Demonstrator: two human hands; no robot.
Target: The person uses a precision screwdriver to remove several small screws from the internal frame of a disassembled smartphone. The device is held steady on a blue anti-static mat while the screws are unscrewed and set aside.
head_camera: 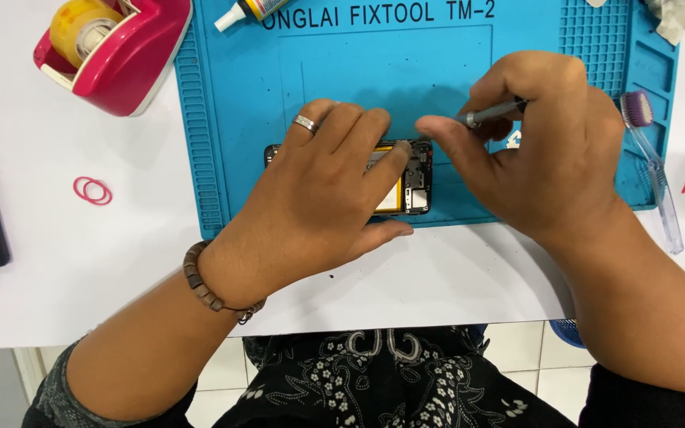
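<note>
Here my left hand (323,190) lies flat over an opened phone (406,178) with its back off, fingers spread across it and pinning it to the blue work mat (239,119) at the near middle of the white bench (81,261). My right hand (549,150) is closed around a thin metal tool (489,113), its tip hidden behind my fingers just beside the phone's right end. A pink tape dispenser (120,55) sits far left, red rubber bands (93,190) left, a clear-handled brush (656,170) at the mat's right edge.
</note>
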